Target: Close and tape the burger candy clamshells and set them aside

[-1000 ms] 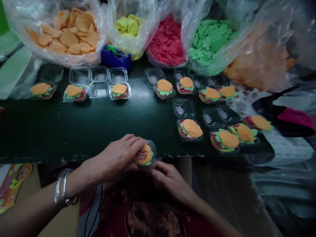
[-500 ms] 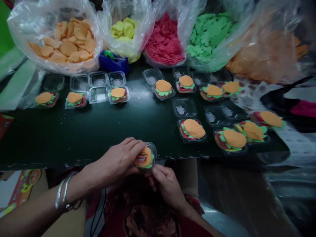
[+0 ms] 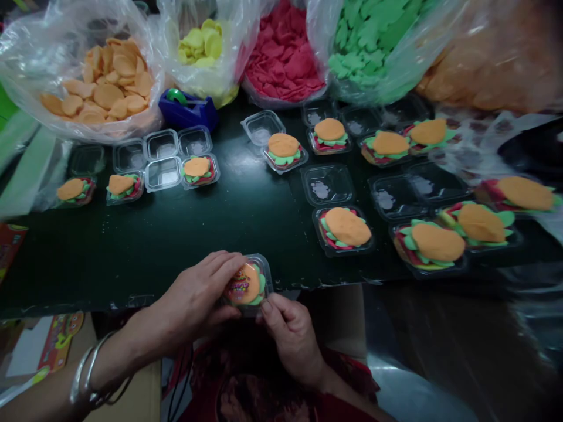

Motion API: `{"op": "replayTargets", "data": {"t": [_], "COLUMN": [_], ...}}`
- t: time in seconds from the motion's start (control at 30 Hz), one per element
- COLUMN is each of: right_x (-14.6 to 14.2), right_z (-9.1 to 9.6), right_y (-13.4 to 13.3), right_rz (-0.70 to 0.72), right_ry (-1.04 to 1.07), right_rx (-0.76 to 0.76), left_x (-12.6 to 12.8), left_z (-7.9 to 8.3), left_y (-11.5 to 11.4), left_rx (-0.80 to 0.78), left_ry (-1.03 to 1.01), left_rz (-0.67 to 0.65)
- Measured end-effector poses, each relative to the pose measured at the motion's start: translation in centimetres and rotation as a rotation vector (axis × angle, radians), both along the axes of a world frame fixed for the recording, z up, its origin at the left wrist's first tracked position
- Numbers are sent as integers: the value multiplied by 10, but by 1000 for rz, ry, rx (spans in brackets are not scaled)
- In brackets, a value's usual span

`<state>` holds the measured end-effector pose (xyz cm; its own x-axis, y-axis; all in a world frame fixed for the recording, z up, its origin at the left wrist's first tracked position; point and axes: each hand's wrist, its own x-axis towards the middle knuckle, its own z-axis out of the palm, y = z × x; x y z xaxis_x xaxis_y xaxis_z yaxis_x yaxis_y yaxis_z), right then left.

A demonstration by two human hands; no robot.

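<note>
A closed clear plastic box [image 3: 264,269] sits at the table's front edge, with an orange-topped toy burger and green leaf edges showing inside. A printed sticker [image 3: 240,282] with a burger picture is on its lid. My left hand [image 3: 197,296] grips the box from the left, fingers over the lid and thumb at the near side. At the near right corner, my right hand [image 3: 294,334] pinches the box edge between thumb and curled fingers. Whether tape is in that pinch cannot be made out. To the right stands an open box with a burger [image 3: 347,227], its lid folded back.
Several more open boxes with burgers line the right side and back left. Behind them stand plastic bags of orange pieces [image 3: 108,94], yellow pieces [image 3: 202,44], red pieces [image 3: 285,55] and green pieces [image 3: 378,35]. A blue tape dispenser [image 3: 189,111] stands before the bags.
The camera view has shifted, so the table items appear displaced and the right-hand boxes larger. Both hands keep their hold on the box, with little visible change in grip.
</note>
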<state>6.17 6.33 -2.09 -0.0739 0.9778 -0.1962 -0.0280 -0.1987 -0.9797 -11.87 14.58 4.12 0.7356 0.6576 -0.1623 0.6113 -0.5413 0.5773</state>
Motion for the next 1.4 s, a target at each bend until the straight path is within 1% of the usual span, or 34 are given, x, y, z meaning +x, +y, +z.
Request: {"op": "replayTargets", "data": {"t": [0.13, 0.2, 0.3, 0.4, 0.5, 0.63, 0.73, 0.8, 0.9, 0.97, 1.03, 1.1, 1.17, 1.2, 1.27, 1.3, 1.33, 1.4], "right_x": [0, 2, 8, 11, 11, 9, 12, 16, 26, 35, 46, 59, 72, 77, 86, 89, 92, 97], "right_z": [9, 10, 7, 2, -2, -4, -5, -7, -8, -8, -7, -6, -7, -8, -10, -10, -10, -8], "right_y": [7, 10, 11, 7, -1, -8, -7, -6, -5, -5, -5, -3, 0, 1, 4, 5, 6, 8], "right_rz": [-4, -4, 9, 0, -56, -156, -182, -204, -257, -274, -267, -244, -203, -180, -142, -132, -126, -101], "right_ry": [-22, -22, -6, 15, 55, 134, 162, 175, 149, 116, 102, 97, 90, 91, 117, 137, 156, 178], "right_rx": [63, 54, -11, -77, -121, -158, -165, -177, -211, -227, -211, -160, -111, -102, -115, -126, -135, -127], "left_x": [-3, -1, 6, 14, 23, 35, 40, 41, 46, 52, 59, 63, 66, 67, 71, 74, 78, 90], "left_z": [-1, 0, 0, -2, -6, -13, -14, -13, -14, -17, -21, -22, -21, -20, -16, -13, -9, -2], "left_y": [2, 2, 0, -6, -18, -37, -44, -46, -50, -56, -61, -64, -63, -61, -52, -46, -39, -24], "left_rx": [-76, -70, -30, 20, 117, 211, 257, 238, 151, 123, 107, 65, 34, 48, 84, 75, 44, -69], "left_ry": [20, 32, 50, 55, 49, 60, 104, 122, 90, 41, -14, -67, -105, -123, -163, -181, -199, -214], "left_rz": [41, 62, 105, 134, 165, 282, 321, 290, 250, 286, 321, 304, 265, 256, 242, 235, 228, 233]}}
